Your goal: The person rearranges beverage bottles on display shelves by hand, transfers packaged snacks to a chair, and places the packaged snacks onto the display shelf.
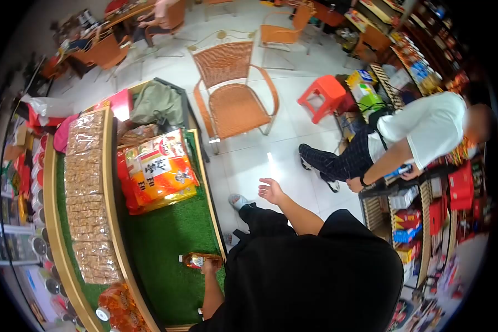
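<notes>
My left hand (pixel 208 268) grips a bottle of amber drink (pixel 196 260) with a white cap, which lies on its side over the green turf-lined shelf (pixel 155 246). The cap points to the left. Raised over the tiled floor, my right hand (pixel 270 191) is open with fingers apart and holds nothing. On the same shelf, beyond the bottle, lie large red and orange snack bags (pixel 157 169). Part of another white cap (pixel 200 311) shows near my left forearm.
Clear-wrapped snack packs (pixel 86 207) line the upper tier, with orange-drink bottles (pixel 122 310) at its near end. A wicker chair (pixel 235 105) and red stool (pixel 322 95) stand ahead. At right, a person in a white shirt (pixel 426 124) stands beside stocked shelves (pixel 406 221).
</notes>
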### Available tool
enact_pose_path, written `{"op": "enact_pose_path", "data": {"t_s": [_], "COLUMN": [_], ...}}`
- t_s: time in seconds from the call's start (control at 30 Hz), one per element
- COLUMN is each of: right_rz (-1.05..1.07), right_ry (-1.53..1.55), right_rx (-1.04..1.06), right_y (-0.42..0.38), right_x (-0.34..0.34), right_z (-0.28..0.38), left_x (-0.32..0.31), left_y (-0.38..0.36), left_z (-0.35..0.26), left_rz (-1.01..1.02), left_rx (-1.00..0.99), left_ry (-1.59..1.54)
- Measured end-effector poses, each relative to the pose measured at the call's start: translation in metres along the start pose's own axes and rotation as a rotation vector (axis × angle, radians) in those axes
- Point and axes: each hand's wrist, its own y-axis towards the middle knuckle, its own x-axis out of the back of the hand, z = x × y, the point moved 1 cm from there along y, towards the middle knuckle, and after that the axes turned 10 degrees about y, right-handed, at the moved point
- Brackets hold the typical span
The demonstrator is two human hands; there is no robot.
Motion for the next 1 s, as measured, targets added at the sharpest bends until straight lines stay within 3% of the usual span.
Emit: {"op": "enact_pose_path", "data": {"t_s": [0.1,0.17,0.2,0.3,0.37,0.47,0.5,0.53,0.57,0.63,0.7,0.77,0.8,0.83,0.9,0.97,1.0], "right_rz": [0.057,0.164,0.163,0.187,0.093,-0.250,-0.317,-0.280,-0.239,-0.286,-0.391,-0.500,-0.419,-0.307,-0.065,0.080,0.085], "right_ry": [0.089,0.226,0.244,0.312,0.318,0.235,0.179,0.224,0.266,0.214,-0.042,-0.146,-0.342,-0.572,-1.472,-1.545,-1.321], "right_rx": [-0.020,-0.003,0.021,0.202,0.488,1.253,1.379,1.465,1.550,1.602,1.444,0.935,0.693,0.471,0.550,0.157,-0.042], "right_y": [-0.024,-0.049,-0.063,-0.115,-0.148,-0.246,-0.275,-0.294,-0.311,-0.316,-0.271,-0.221,-0.213,-0.207,-0.173,-0.166,-0.182], "right_x": [-0.001,0.004,0.007,0.005,0.026,0.038,0.043,0.052,0.061,0.082,0.132,0.156,0.152,0.146,0.162,0.153,0.138], "right_z": [-0.015,-0.018,-0.013,0.019,0.050,0.105,0.119,0.128,0.138,0.143,0.131,0.100,0.075,0.051,0.002,-0.029,-0.031], "left_x": [0.018,0.022,0.022,0.022,0.020,0.025,0.029,0.037,0.039,0.043,0.035,0.031,0.027,0.024,0.015,0.003,0.003], "left_y": [0.136,0.072,0.075,0.075,0.081,0.056,0.047,0.136,0.131,0.078,0.048,0.046,0.028,0.032,0.059,0.033,0.024], "left_z": [0.054,0.043,0.040,0.040,0.043,0.042,0.038,0.052,0.049,0.045,0.033,0.022,0.013,0.015,0.008,0.009,0.007], "left_rz": [0.420,0.378,0.158,0.205,0.191,0.110,0.045,0.377,0.376,0.462,0.702,0.494,0.270,0.258,0.446,0.241,0.208], "left_rx": [-0.115,-0.061,-0.130,-0.160,-0.207,-0.211,-0.173,-0.164,-0.176,0.003,-0.070,0.017,0.001,-0.010,-0.081,-0.158,-0.169], "left_ry": [-0.371,-0.386,-0.274,-0.314,-0.309,-0.284,-0.243,-0.292,-0.300,-0.252,-0.295,-0.116,0.023,0.049,0.031,0.059,0.128]}}
